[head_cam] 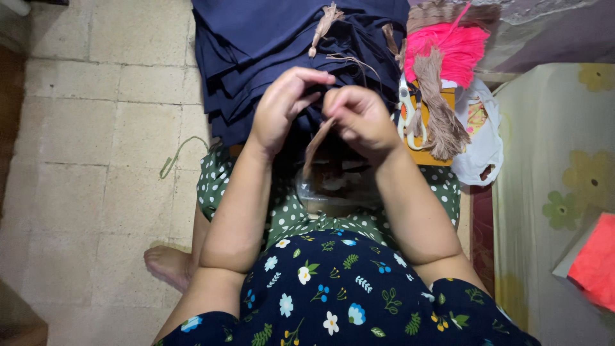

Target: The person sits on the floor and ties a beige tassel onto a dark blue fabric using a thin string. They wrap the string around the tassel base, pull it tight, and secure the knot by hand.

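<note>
My left hand [282, 106] and my right hand [360, 118] meet over my lap, both pinching a bundle of brown threads [315, 146] that hangs down between them. Just beyond them lies a stack of folded navy blue cloth [256, 51] with a brown tassel [323, 25] attached at its edge. A clear plastic bag [333, 189] with brown material rests on my lap under the hands.
To the right lie a pink yarn bundle [448, 48], a brown thread bundle [439, 109], white-handled scissors [407, 118] on an orange box, and a white plastic bag [480, 141]. A floral mat [557, 192] is at right, and a tiled floor [96, 128] at left.
</note>
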